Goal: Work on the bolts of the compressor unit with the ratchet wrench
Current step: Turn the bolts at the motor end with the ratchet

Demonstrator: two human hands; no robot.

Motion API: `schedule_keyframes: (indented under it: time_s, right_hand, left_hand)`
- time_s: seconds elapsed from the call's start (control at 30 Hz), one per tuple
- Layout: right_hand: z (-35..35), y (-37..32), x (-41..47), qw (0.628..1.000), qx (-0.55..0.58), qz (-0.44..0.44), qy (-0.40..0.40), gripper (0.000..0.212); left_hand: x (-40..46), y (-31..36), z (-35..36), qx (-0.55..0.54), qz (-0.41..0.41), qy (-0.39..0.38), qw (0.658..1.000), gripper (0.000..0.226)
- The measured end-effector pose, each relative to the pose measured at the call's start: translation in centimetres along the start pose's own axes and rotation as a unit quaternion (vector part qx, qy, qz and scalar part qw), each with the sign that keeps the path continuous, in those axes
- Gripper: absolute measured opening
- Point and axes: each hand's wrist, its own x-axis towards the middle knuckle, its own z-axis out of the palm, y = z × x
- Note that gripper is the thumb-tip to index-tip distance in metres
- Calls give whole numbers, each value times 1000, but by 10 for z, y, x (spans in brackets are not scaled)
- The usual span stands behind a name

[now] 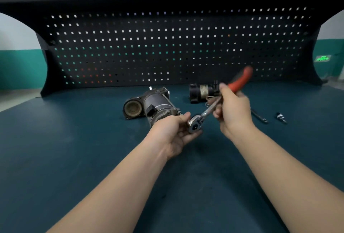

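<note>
Both hands hold the ratchet wrench (214, 107) in the air above the worktop (74, 149). Right hand (232, 109) is curled round the shaft just below the red grip, which is blurred; left hand (175, 130) cups the round metal head, thumb on top and fingers beneath. The wrench's long axis runs on a slant, the head low and toward the left, the red handle end high and toward the right, pointing at the pegboard (176, 46). Just behind the left hand lies the compressor unit (149, 107) on its side, its long body running from far left to near right, with a round open end facing left and forward; the hand hides part of its near end. Farther back to the right a second black motor (202, 92) lies on the worktop, partly hidden by the right hand. To the right of the right wrist lie a thin metal bar (259, 116) and a small fitting (281, 117), apart from each other.
</note>
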Motion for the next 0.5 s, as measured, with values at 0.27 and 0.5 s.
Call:
schedule_keyframes:
  time_s: [0.27,0.5]
  right_hand:
    - [8,-8,-9,993,48,-82,-64,19]
    - [17,0,-42,849,-239,-425,-203,22]
  left_hand:
    - [-1,-1,-4,1,4,-12,1000,14]
    - [-1,-2,-9,55,9,-39,998,17]
